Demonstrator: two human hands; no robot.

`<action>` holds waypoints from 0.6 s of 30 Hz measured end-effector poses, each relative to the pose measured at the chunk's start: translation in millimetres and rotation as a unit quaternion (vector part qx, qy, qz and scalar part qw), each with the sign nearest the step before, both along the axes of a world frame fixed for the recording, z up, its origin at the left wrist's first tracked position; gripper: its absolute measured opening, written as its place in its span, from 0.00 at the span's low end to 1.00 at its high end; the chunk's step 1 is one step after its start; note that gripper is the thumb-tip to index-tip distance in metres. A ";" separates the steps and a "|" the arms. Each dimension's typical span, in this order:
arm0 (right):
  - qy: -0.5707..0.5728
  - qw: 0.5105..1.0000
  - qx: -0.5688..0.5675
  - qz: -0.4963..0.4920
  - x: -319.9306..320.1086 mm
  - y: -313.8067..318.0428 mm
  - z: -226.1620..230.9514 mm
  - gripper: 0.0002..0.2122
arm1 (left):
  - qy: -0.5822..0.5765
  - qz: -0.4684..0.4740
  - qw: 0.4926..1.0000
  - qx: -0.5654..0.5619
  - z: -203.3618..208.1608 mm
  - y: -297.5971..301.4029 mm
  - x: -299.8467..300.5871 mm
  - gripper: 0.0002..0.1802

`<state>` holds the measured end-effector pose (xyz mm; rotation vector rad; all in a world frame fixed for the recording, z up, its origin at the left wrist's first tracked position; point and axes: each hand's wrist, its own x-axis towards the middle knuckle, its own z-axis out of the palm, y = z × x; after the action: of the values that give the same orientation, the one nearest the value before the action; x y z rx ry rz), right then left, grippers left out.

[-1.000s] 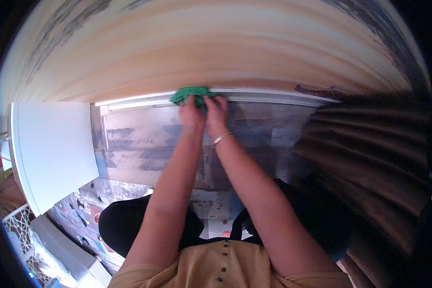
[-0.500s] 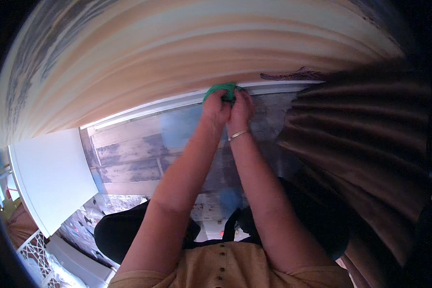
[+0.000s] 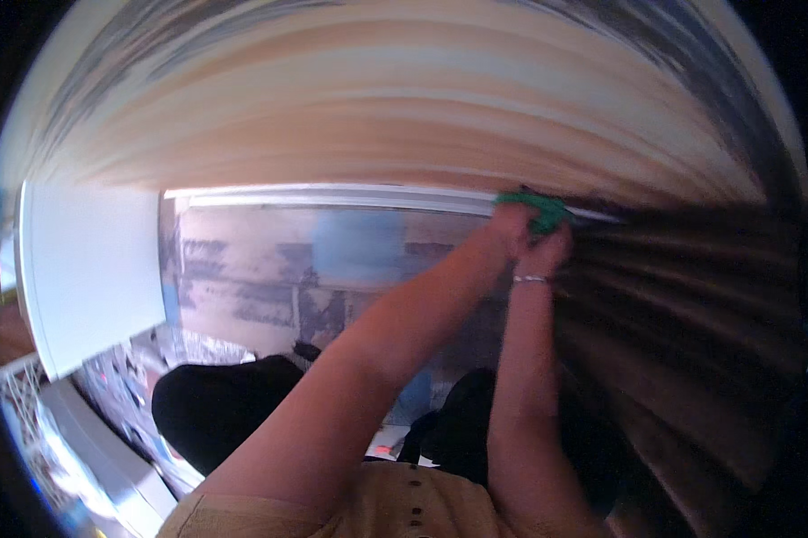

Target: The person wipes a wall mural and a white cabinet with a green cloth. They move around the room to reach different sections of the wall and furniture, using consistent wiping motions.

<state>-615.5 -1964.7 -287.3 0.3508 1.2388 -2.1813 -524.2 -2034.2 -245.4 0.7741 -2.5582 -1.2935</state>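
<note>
A crumpled green cloth [image 3: 547,213] lies against the white baseboard [image 3: 332,196] at the foot of the wall, close to the dark curtain. Both arms stretch forward to it. My left hand [image 3: 513,229] is closed on the cloth's left side. Just to the right and slightly nearer, my right hand [image 3: 547,254] grips the cloth's near edge; a bracelet circles that wrist. The two hands almost touch. Some fingers are blurred and partly hidden by the cloth.
A brown curtain [image 3: 673,332] hangs in folds at the right, beside my right arm. The wall [image 3: 404,117] bears wavy beige and grey patterns. A white cabinet [image 3: 95,269] stands at the left. Wood-patterned flooring [image 3: 243,269] runs below the baseboard. My dark-clad knees are near.
Both hands have moved right along the baseboard with the green cloth, closer to the curtain. The view has turned, so the baseboard now looks more level.
</note>
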 end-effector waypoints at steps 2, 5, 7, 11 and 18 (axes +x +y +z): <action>-0.080 0.993 -0.054 0.061 22.4 -12.6 25.4 0.19 | 0.050 0.215 0.943 0.251 -2.0 9.9 -12.6 0.13; -0.113 0.987 -0.027 0.113 83.7 -42.7 31.6 0.19 | 0.205 0.481 0.660 0.540 -34.8 -7.0 28.1 0.14; -0.138 0.982 -0.034 0.123 106.1 -56.8 20.0 0.20 | 0.236 0.524 0.593 0.564 -32.6 -25.9 62.5 0.14; -0.121 0.969 0.089 0.197 203.1 -109.0 48.0 0.17 | 0.297 0.606 0.547 0.494 -32.0 -70.9 176.9 0.14; -0.040 0.902 0.065 0.426 316.2 -125.6 71.3 0.18 | 0.302 0.713 0.542 0.328 18.1 -78.4 296.3 0.15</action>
<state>-299.3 -2090.3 -216.0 -0.0635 1.1866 -1.3234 -227.9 -2112.6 -227.4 1.5508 -0.2662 -1.2730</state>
